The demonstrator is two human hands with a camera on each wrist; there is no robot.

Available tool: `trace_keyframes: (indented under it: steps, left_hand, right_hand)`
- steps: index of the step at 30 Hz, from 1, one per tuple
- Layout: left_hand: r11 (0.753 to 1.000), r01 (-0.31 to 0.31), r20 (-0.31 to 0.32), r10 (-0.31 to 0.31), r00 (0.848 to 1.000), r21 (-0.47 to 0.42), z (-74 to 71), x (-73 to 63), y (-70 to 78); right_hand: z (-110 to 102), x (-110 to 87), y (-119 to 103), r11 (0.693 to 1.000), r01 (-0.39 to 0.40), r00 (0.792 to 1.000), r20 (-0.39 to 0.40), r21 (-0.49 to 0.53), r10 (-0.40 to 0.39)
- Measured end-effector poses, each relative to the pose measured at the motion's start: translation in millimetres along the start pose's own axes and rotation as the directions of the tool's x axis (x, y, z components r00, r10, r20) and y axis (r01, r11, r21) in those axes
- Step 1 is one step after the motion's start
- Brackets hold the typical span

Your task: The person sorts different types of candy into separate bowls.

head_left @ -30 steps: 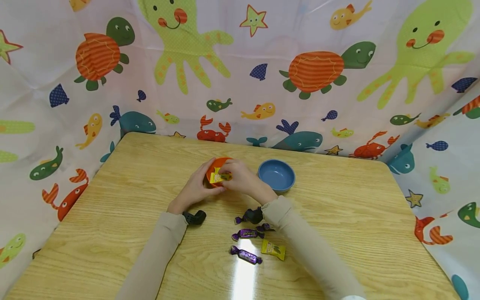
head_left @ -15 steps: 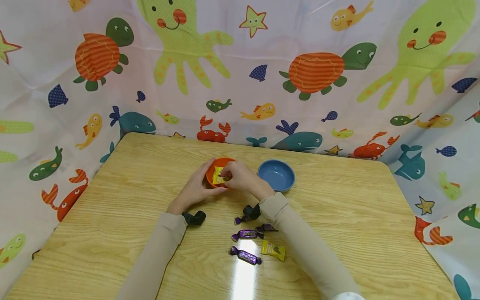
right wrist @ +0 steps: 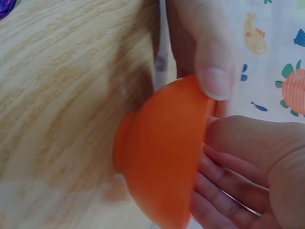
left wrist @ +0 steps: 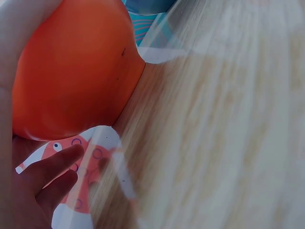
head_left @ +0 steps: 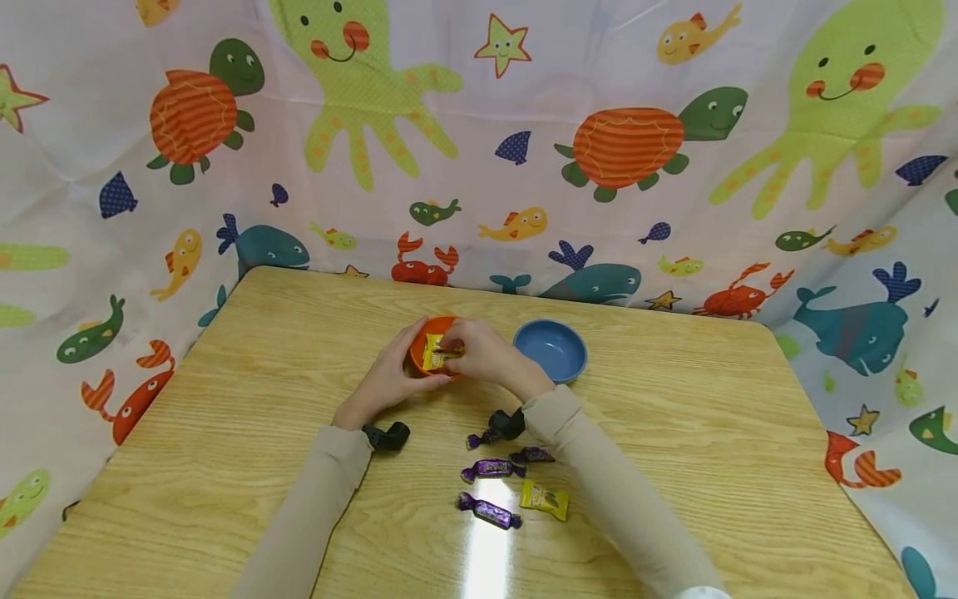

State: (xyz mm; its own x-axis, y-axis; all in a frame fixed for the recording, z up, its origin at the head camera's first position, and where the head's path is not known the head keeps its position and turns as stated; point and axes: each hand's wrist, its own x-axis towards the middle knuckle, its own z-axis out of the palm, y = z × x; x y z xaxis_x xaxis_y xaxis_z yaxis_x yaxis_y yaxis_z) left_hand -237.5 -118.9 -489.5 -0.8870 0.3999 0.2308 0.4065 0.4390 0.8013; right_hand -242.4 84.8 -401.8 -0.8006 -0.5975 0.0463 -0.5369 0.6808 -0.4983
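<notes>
In the head view my left hand (head_left: 391,373) holds the side of an orange bowl (right wrist: 159,148), with its thumb on the rim near me. The bowl stands on its foot on the wooden table. My right hand (head_left: 488,356) reaches in over the right side of the rim, its thumb and fingers pinching a yellow-wrapped candy (head_left: 453,356). Beside these fingertips, more yellow wrapper (head_left: 432,346) shows inside the bowl. In the left wrist view the bowl's outer wall is close to the fingers; in the right wrist view its rim hides the candy.
A blue bowl (head_left: 550,351) stands just right of my right hand. Nearer me lie several purple-wrapped candies (head_left: 492,468) and one yellow-wrapped candy (head_left: 545,499). A patterned curtain (head_left: 479,108) hangs behind the wooden table (head_left: 674,399).
The yellow-wrapped candy has gone lower into the orange bowl, and the right fingers have shifted slightly over it. The left hand keeps its place on the bowl.
</notes>
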Motion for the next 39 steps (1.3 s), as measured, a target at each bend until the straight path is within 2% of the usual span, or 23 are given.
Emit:
trace_keyframes:
  steps: [6,11,16,26,32,39]
  left_hand:
    - [1.0,-0.012,-0.002,0.012,1.0,0.003,-0.5,0.3,1.0]
    - [1.0,0.003,-0.006,-0.003,1.0,0.017,-0.8,0.5,1.0]
    - [1.0,0.009,-0.003,-0.009,1.0,0.013,-0.7,0.7,1.6]
    - [1.0,-0.021,-0.007,0.021,1.0,0.014,-0.1,0.8,1.7]
    - [1.0,-0.004,-0.006,0.004,1.0,0.024,0.0,0.2,2.2]
    - [1.0,-0.008,-0.005,0.008,1.0,0.028,1.0,0.8,1.4]
  right_hand:
    - [-12,-8.1,-2,1.0,0.018,1.0,-0.019,0.005,-0.018]
    - [-24,-18.8,-5,0.998,0.004,0.999,-0.035,0.062,-0.002]
    - [-36,-35.1,-6,0.994,0.029,0.997,-0.076,0.103,-0.021]
    - [-48,-81.3,1,0.993,0.116,0.974,-0.194,-0.002,-0.114]
    - [-47,-110.9,6,0.994,0.105,0.977,-0.185,0.0,-0.103]
    - [-38,-148.3,7,0.994,0.09,0.981,-0.165,-0.059,-0.099]
